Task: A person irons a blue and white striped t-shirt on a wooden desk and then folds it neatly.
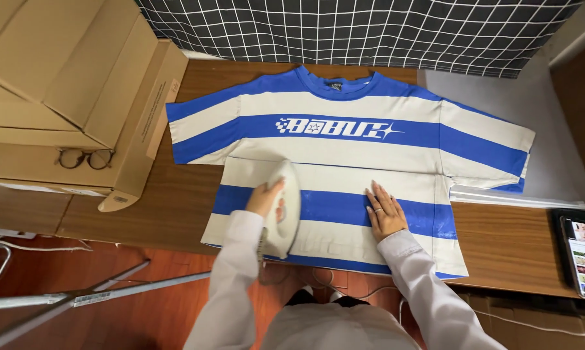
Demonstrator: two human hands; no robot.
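Note:
A blue and white striped T-shirt lies face up and flat on a brown wooden table, its collar away from me. My left hand grips the handle of a white clothes iron that rests on the shirt's lower left part. My right hand lies flat, fingers together, pressing a blue stripe on the shirt's lower middle. Both my arms wear pale long sleeves.
Stacked cardboard boxes stand at the table's left, with a pair of glasses on one. A black checked cloth hangs at the back. A tablet with a lit screen lies at the right edge. Metal rods cross the floor.

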